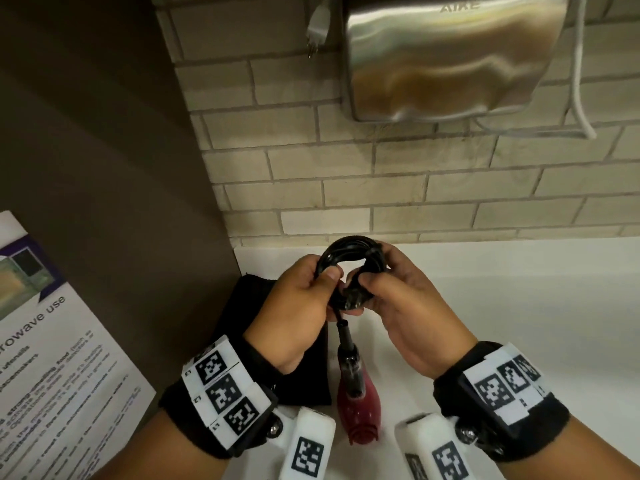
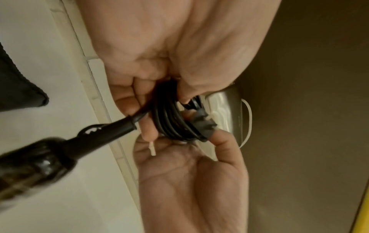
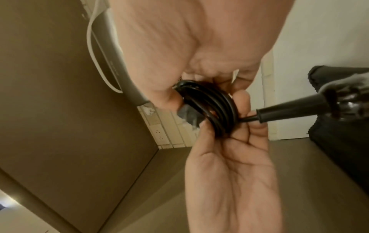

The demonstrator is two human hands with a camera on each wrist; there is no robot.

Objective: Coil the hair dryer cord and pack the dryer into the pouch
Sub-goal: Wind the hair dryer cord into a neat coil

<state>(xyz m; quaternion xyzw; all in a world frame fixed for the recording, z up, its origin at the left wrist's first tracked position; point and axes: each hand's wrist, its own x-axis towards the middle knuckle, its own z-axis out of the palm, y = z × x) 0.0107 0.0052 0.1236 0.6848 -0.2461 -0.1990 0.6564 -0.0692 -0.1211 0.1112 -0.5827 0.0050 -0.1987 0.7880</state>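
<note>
A: Start at your left. What lies there?

B: A printed sheet [image 1: 52, 348] with text on it, at the far left. Next comes a dark wall panel [image 1: 114, 161], and at its foot the black pouch [image 1: 242, 306] lies flat on the white bench [image 1: 519, 306], partly under your left wrist.

A: And my left hand?

B: Your left hand [image 1: 298, 303] holds the coiled black cord [image 1: 349, 251] up above the bench. The fingers [image 2: 127, 100] are curled round the left side of the coil, with the thumb pressed on its front.

A: Where is the dryer itself?

B: The red hair dryer [image 1: 358, 407] hangs below the coil between your wrists. Its black handle points up to where the cord leaves it. I cannot tell whether its nose touches the bench.

A: And my right hand?

B: Your right hand [image 1: 408, 306] grips the right side of the coil. The thumb and fingers [image 3: 167, 97] pinch the plug [image 3: 189, 116] against the loops.

A: Behind all that?

B: A pale brick wall [image 1: 381, 188]. A steel hand dryer [image 1: 446, 57] is mounted on it, with a white plug [image 1: 317, 26] dangling to its left and a white cable [image 1: 578, 81] running down its right side.
</note>
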